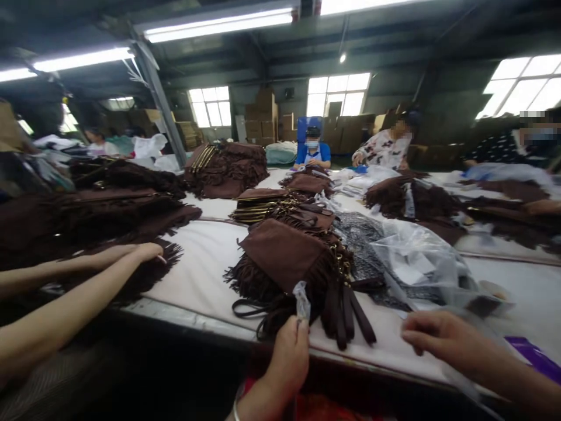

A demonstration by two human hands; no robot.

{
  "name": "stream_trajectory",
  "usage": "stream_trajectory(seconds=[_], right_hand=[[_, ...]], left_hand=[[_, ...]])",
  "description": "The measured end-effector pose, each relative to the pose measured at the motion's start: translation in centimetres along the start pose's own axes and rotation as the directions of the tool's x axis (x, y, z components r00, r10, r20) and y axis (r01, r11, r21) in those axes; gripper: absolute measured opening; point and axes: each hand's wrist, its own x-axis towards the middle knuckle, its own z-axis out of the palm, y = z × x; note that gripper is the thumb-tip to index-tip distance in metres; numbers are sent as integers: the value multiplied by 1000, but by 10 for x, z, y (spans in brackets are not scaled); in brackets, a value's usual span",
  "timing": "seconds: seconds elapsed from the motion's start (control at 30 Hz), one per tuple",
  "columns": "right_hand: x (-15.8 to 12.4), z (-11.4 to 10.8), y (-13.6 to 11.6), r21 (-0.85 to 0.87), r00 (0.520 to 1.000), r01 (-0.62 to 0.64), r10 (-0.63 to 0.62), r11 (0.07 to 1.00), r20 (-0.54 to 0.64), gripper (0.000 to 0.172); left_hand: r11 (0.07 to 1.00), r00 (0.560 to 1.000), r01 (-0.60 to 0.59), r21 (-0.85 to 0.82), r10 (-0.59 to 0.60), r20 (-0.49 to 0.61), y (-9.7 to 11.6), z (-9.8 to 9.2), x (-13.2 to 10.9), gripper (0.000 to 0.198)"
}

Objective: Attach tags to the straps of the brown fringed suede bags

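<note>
My left hand [287, 356] is raised at the table's near edge, its fingers pinched on a small clear plastic packet [302, 301] that sticks up from them. My right hand [438, 336] hovers to the right, fingers curled around the thin edge of a clear plastic bag [416, 257] that lies crumpled on the table. Between and just beyond my hands sits a brown fringed suede bag [284, 254] on top of a pile, its dark straps [348, 316] hanging toward me.
A co-worker's two bare arms [87, 266] reach in from the left onto dark fringed bags [109, 216]. More brown bag piles [228, 166] cover the long white table [205, 257]. Several people work at the far side. A purple item [532, 354] lies at the right.
</note>
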Motion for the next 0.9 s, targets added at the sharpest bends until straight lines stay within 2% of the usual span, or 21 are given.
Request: stream_trajectory(seconds=[0.13,0.23,0.3,0.43,0.53,0.67,0.73,0.83,0.9], right_hand=[[10,91,-103,92,977,155,-166,984,131,16],[26,131,-144,169,960,210,-236,963,154,17],[38,148,-150,189,956,215,-246,958,158,19],[58,168,-138,125,973,185,-199,975,113,22],[65,175,-128,25,979,190,-192,981,70,27],[66,176,-128,-73,986,168,-166,983,34,31],[65,176,-132,-102,990,144,-143,984,13,32],[66,176,-137,-119,992,122,-124,985,-14,34],[65,177,-139,-98,993,115,-116,989,-5,34]], left_hand=[[968,993,-105,228,113,-24,-4,-7,-11,29],[945,987,-144,293,157,-21,-7,-14,-18,27],[935,985,-156,320,171,-21,-9,-18,-20,26],[862,979,-164,479,202,-28,-17,-24,-21,25],[784,974,-171,597,228,-20,-21,-26,-20,22],[722,960,-182,667,277,-38,-25,-24,-21,21],[693,935,-184,697,342,-93,-28,-22,-22,19],[654,866,-215,725,471,-169,-34,-21,-26,38],[639,839,-265,722,523,-154,-35,-24,-28,41]])
